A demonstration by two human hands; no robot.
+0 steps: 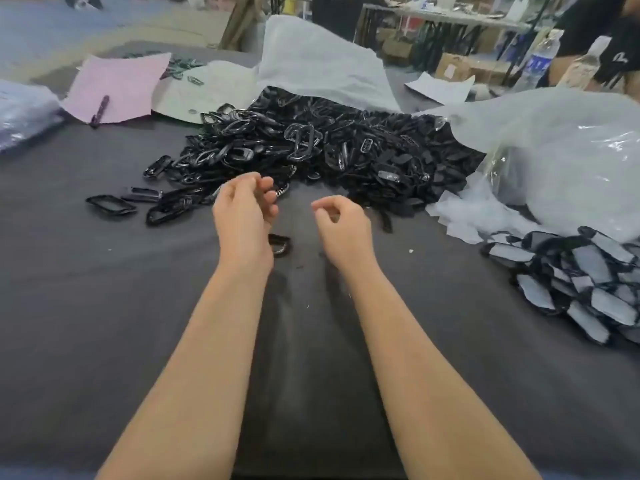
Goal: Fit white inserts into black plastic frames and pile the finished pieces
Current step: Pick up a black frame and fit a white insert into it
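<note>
- Loosely curled, the left hand (244, 211) is seen holding nothing; whether the right hand (343, 221) pinches anything cannot be told.
- At the right edge of the tabletop (104, 306), finished pieces (575, 285) are piled.
- Many black frames (311, 150) are left unfilled, heaped mid-tabletop.

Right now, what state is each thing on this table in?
left hand: fingers loosely curled, nothing held.
right hand: thumb meets forefinger, contents unclear.
black frames: heaped loose.
finished pieces: piled at right, white inserts fitted.
single frame: lying by left wrist, partly hidden.
pen: lying on pink sheet.
</note>
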